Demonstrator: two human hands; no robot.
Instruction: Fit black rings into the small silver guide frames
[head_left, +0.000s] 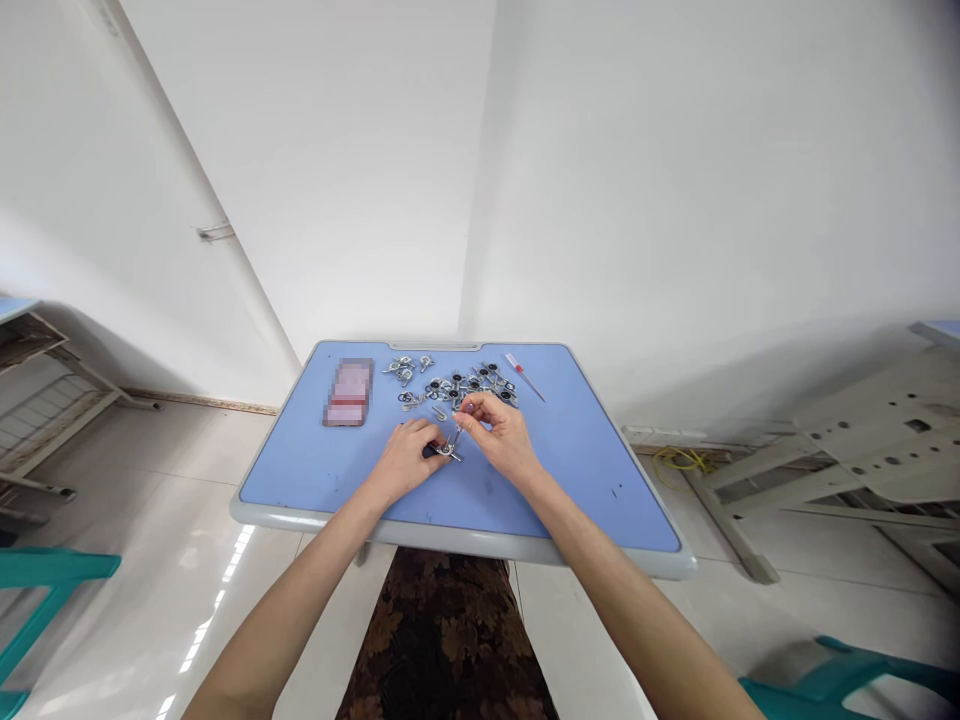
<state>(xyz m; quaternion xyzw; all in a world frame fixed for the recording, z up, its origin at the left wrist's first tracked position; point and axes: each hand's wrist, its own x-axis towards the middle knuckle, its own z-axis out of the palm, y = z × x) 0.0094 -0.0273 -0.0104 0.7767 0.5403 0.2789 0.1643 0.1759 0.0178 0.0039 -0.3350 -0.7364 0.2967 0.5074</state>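
Note:
On the blue desk top, my left hand is closed on a small metal fitting with a dark part, pressing it against the surface. My right hand pinches a thin screwdriver, its shaft pointing down at the fitting. Whether the tip sits in a screw is too small to tell. Just beyond the hands lies a loose U-shaped metal piece. Behind it spreads a pile of similar metal fittings with black round parts, partly hidden by my right hand.
A smaller group of metal fittings lies at the back. A blurred phone-like item rests on the left, and another screwdriver at the back right. The desk stands by a white wall; green stools flank it.

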